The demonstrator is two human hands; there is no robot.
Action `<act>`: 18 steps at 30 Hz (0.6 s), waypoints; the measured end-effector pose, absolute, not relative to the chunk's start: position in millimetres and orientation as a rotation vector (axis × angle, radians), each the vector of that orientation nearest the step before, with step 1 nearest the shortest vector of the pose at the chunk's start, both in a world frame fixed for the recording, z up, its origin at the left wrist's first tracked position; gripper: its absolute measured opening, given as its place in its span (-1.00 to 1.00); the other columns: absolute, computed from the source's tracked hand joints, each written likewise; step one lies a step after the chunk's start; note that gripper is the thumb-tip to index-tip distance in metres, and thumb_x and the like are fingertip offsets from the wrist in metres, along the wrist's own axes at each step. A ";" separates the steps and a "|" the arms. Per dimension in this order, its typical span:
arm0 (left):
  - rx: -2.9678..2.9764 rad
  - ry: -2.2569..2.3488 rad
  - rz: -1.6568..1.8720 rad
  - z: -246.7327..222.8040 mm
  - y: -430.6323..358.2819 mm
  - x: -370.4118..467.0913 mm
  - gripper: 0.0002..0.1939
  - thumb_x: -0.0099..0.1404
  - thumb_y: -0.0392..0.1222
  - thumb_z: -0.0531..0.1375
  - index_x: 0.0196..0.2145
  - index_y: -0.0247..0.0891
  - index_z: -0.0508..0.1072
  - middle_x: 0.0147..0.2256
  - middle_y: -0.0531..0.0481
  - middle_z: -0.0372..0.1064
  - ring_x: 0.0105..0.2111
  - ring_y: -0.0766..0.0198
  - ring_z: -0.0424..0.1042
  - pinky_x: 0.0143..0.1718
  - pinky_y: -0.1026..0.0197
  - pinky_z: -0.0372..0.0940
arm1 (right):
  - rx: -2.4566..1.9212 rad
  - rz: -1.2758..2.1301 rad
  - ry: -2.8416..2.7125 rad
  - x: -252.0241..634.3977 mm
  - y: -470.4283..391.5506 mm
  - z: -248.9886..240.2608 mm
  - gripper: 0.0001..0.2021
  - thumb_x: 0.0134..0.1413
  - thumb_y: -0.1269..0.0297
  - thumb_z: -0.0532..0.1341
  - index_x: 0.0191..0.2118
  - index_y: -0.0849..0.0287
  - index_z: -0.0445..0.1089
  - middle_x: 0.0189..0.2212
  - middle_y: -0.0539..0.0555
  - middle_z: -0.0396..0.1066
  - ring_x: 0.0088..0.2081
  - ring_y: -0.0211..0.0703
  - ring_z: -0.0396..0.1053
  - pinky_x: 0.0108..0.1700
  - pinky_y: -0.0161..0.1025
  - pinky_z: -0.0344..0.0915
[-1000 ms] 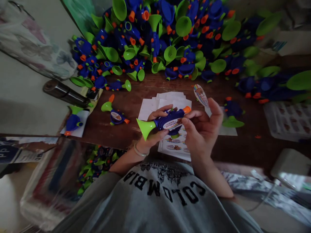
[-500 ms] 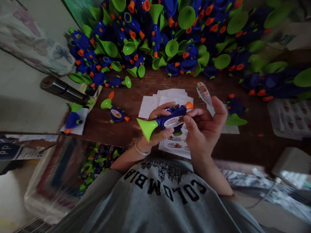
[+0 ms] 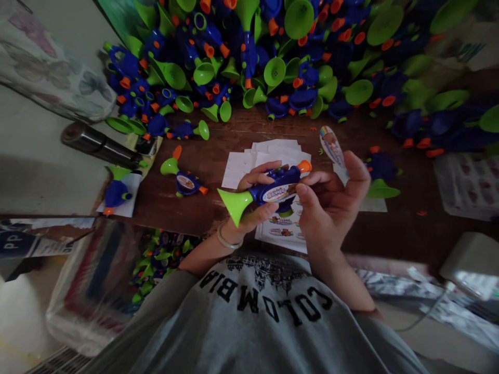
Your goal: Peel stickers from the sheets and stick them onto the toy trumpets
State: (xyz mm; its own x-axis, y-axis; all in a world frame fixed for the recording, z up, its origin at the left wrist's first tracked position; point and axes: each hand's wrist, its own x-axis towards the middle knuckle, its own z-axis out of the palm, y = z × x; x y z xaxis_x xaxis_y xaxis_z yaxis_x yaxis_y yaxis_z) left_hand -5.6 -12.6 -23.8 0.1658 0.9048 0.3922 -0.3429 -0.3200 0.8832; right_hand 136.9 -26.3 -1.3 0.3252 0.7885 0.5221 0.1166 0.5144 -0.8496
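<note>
A blue toy trumpet (image 3: 278, 181) with a green bell and an orange mouthpiece lies across my left hand (image 3: 249, 223), whose fingers and thumb grip its body. An oval sticker (image 3: 278, 194) with a cartoon bear covers the side facing me. My right hand (image 3: 327, 208) pinches the right end of this sticker between thumb and index finger, against the trumpet. A second oval sticker (image 3: 331, 145) stands at the raised fingertips of that hand, seemingly clinging to one. Beneath the hands lies a printed sticker sheet (image 3: 283, 231), partly covered.
Toy trumpets (image 3: 241, 67) heap along the back of the brown table (image 3: 187, 208). One stickered trumpet (image 3: 185, 183) lies at left, near a steel flask (image 3: 101, 144). White papers (image 3: 237, 166) sit behind my hands. Below left, a container holds more trumpets (image 3: 156, 265).
The sticker on the trumpet shows slightly more toward the camera. My right hand has shifted a little right, its raised fingers with the second sticker too. The view has moved slightly.
</note>
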 end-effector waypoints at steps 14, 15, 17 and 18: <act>1.457 0.379 1.590 -34.7 -0.7 -1.5 -0.63 0.44 -0.09 0.34 0.15 0.02 0.41 0.34 0.03 0.37 0.35 0.06 0.45 0.43 -0.11 0.34 | -0.824 0.674 -1.069 137.8 -18.9 1.5 -0.34 0.13 0.22 0.53 0.30 -0.30 0.35 -0.30 -0.13 0.51 -0.33 -0.28 0.49 -0.29 -0.34 0.54; 1.463 0.383 1.579 -35.0 -0.4 -1.7 -0.63 0.44 -0.08 0.34 0.15 0.04 0.41 0.34 0.04 0.37 0.35 0.06 0.45 0.43 -0.12 0.35 | -0.828 0.701 -1.052 139.9 -17.7 0.4 -0.33 0.11 0.20 0.54 0.28 -0.30 0.36 -0.32 -0.13 0.50 -0.34 -0.28 0.49 -0.28 -0.34 0.54; 1.454 0.392 1.571 -35.7 -0.4 -1.9 -0.64 0.45 -0.04 0.33 0.14 0.07 0.41 0.33 0.05 0.37 0.33 0.04 0.47 0.40 -0.15 0.38 | -0.811 0.756 -1.014 145.2 -14.6 -2.1 -0.35 0.09 0.15 0.56 0.25 -0.31 0.38 -0.33 -0.14 0.48 -0.34 -0.28 0.49 -0.25 -0.33 0.55; 1.447 0.393 1.569 -36.1 -0.6 -1.9 -0.65 0.44 -0.01 0.33 0.13 0.07 0.41 0.32 0.05 0.37 0.32 0.03 0.47 0.39 -0.16 0.39 | -0.797 0.781 -0.998 147.9 -13.1 -3.0 -0.37 0.08 0.13 0.56 0.23 -0.30 0.39 -0.34 -0.15 0.47 -0.34 -0.29 0.49 -0.24 -0.33 0.56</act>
